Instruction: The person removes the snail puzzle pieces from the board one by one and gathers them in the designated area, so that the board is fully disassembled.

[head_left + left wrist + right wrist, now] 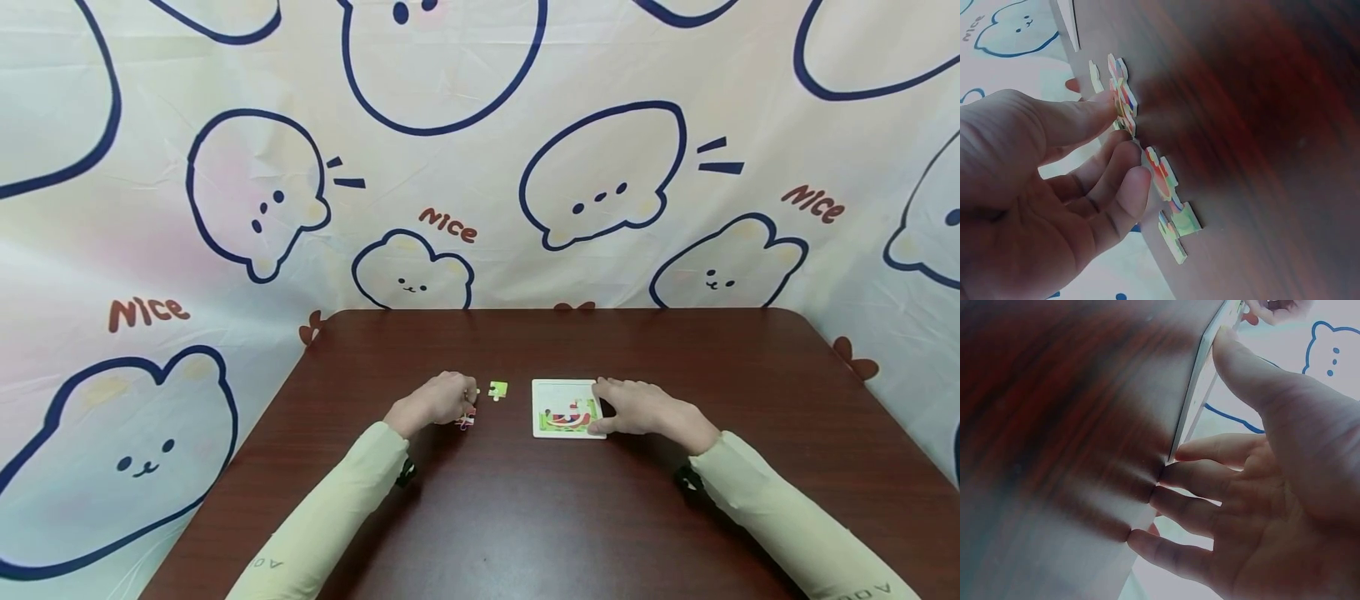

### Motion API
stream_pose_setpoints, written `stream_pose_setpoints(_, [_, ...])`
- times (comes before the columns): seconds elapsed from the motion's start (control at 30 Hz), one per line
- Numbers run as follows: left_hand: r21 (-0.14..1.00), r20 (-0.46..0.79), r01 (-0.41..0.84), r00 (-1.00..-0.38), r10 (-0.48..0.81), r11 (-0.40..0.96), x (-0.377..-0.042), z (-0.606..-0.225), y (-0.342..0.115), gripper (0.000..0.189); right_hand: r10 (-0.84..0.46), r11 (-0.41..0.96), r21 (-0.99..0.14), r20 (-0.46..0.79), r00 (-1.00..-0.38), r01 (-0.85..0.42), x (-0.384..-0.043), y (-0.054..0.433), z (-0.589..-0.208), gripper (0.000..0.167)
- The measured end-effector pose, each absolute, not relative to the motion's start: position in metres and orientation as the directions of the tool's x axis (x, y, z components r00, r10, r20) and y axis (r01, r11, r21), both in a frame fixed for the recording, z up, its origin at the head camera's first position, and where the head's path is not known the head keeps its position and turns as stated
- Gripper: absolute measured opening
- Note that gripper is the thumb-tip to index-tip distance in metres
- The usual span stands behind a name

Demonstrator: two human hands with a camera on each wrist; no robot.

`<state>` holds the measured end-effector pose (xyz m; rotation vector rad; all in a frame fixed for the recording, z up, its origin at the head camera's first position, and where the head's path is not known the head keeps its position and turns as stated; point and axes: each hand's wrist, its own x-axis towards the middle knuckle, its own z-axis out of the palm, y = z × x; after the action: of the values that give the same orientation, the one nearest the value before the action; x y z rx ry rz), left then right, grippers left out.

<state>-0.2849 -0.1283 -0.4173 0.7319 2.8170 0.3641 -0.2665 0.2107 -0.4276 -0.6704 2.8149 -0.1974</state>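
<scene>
"Reaching across a dark wooden table (510,508), a person in pale yellow-green sleeves (333,500) works with both hands. How does the right one lie?"

"The right hand (651,408) spreads along the right edge of a white puzzle board (551,393), thumb and index finger touching it, the other fingertips resting on the table."

"And the board's picture?"

"Partly filled, with red and green in its lower part."

"The left hand (446,396)?"

"Curled over loose puzzle pieces (1163,178) left of the board, the thumb touching one; whether it pinches that piece, I cannot tell."

"The green piece (497,390)?"

"Lying on the table between the left hand and the board, nearer the hand. Beyond hangs a pale cloth (495,167) with blue-outlined cartoon figures and the word 'Nice.'"
</scene>
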Motion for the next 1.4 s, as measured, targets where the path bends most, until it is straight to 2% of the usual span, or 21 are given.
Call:
stream_pose_setpoints(0.23, [0.305,-0.137,0.432,-0.862,0.488,0.849,-0.287,-0.415,-0.127,0.009,-0.469,0.880,-0.187,-0.193,-0.862,-0.437,-0.267,0.211,-0.427,0.051])
stream_pose_setpoints(0.5, [0.393,-0.111,0.428,-0.856,0.504,0.814,-0.290,-0.407,-0.114,0.011,-0.479,0.875,-0.181,-0.189,-0.857,-0.449,-0.268,0.212,-0.428,0.048])
stream_pose_setpoints(0.7, [0.392,-0.066,0.481,-0.835,0.546,0.784,-0.290,-0.408,-0.093,0.013,-0.471,0.879,-0.191,-0.191,-0.861,-0.438,-0.268,0.211,-0.428,0.049])
stream_pose_setpoints(1.0, [0.396,-0.060,0.497,-0.825,0.562,0.772,-0.289,-0.410,-0.056,0.013,-0.468,0.879,-0.201,-0.196,-0.862,-0.431,-0.268,0.213,-0.429,0.052])
stream_pose_setpoints(1.17, [0.388,-0.053,0.536,-0.799,0.599,0.750,-0.286,-0.412,-0.033,0.015,-0.468,0.879,-0.207,-0.200,-0.861,-0.429,-0.267,0.213,-0.427,0.054])
stream_pose_setpoints(1.4, [0.401,-0.065,0.541,-0.788,0.612,0.739,-0.285,-0.415,-0.008,0.014,-0.477,0.874,-0.206,-0.198,-0.856,-0.439,-0.268,0.212,-0.428,0.047])
